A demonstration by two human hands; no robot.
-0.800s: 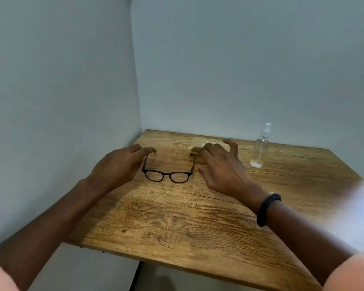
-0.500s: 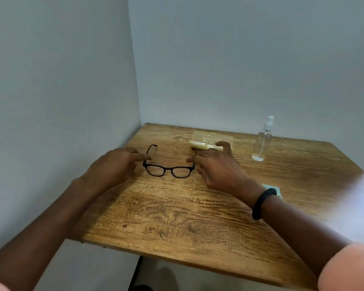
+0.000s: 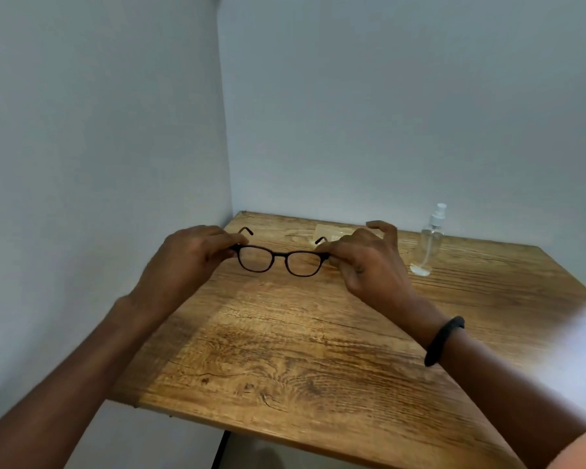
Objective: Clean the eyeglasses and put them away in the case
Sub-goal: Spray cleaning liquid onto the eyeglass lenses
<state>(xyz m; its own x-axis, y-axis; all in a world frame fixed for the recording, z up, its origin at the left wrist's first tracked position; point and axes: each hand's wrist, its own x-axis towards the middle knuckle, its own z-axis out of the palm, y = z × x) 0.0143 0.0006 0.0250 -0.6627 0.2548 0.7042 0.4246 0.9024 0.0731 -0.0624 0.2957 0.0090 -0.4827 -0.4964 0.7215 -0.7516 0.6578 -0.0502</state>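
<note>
Left hand [image 3: 186, 262]: fingers curled in, thumb and fingertips pinching the left end of the eyeglasses [image 3: 279, 260] at the hinge.
Right hand [image 3: 366, 265]: thumb and forefinger pinch the right end of the frame; the other fingers are raised and loosely curved, touching nothing.
Eyeglasses: a dark frame held level between the two hands over the far left part of the table [image 3: 285, 350], lenses upright and facing the person, arms unfolded and pointing toward the wall.
Hard to see: fingertips cover both frame corners. The pale case [image 3: 330, 231] lies behind the right hand with only a strip showing, so I cannot tell whether it is open or closed. The table's right edge is washed out.
Arms: both forearms reach forward from the lower corners and converge, with a black wristband [image 3: 444, 340] on the right wrist.
Nearby: a clear spray bottle [image 3: 430, 242] stands upright just right of the right hand, not touching it.
</note>
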